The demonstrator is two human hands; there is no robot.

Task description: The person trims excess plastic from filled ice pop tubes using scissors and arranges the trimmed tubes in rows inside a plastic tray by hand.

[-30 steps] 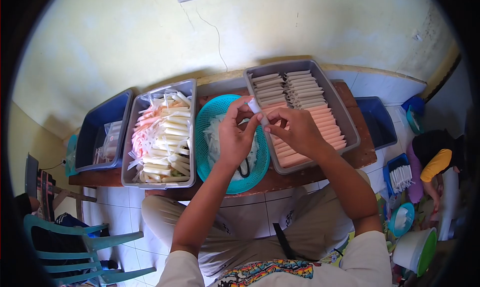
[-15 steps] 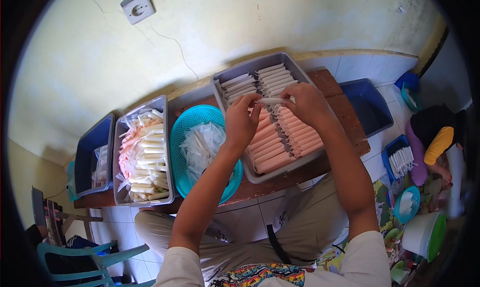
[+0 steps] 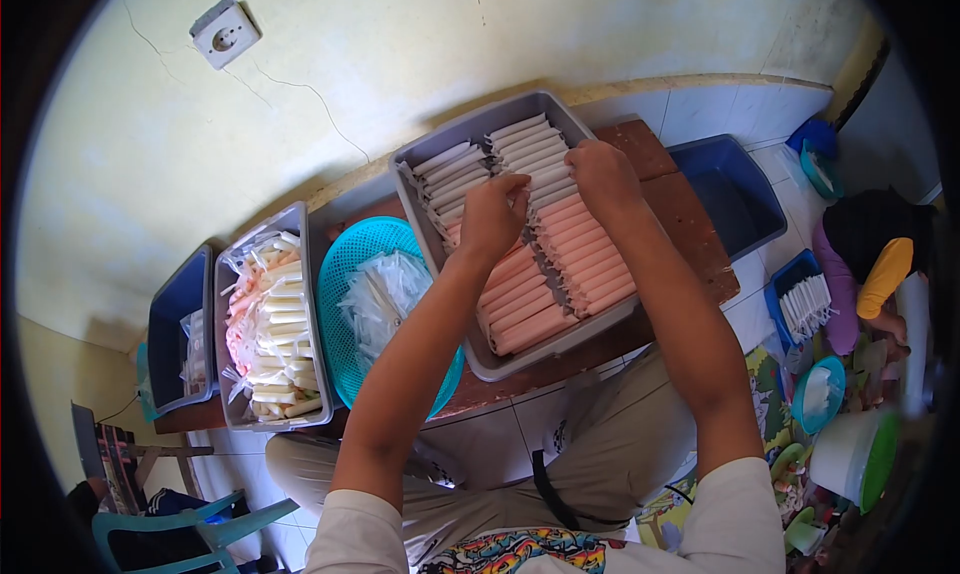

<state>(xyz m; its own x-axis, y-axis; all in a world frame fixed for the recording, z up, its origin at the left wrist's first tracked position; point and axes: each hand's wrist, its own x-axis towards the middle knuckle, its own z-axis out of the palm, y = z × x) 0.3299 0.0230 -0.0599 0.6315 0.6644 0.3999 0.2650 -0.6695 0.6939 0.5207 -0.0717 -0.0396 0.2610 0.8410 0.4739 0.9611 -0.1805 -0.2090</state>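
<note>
A grey tray (image 3: 487,366) holds two columns of thin plastic-wrapped tubes. White tubes (image 3: 448,166) fill its far part, and pink tubes (image 3: 585,254) fill the near part. My left hand (image 3: 490,217) is over the middle of the tray, fingers curled and pinched at the left end of a white tube (image 3: 553,195). That tube lies low, in line with the right column, beside the first pink ones. My right hand (image 3: 607,181) is closed at the tube's right end by the tray's right wall. Its fingertips are partly hidden.
Left of the tray stand a turquoise basket (image 3: 335,274) with clear plastic bags and scissors, a bin (image 3: 307,319) of filled tubes, and a dark blue bin (image 3: 165,349). Another blue bin (image 3: 740,184) is at right. A co-worker (image 3: 880,264) sits on the floor beyond.
The white tube, held up between both hands before, is now down in the tray at the edge of the white row. My right hand has moved slightly up and left; the view has shifted.
</note>
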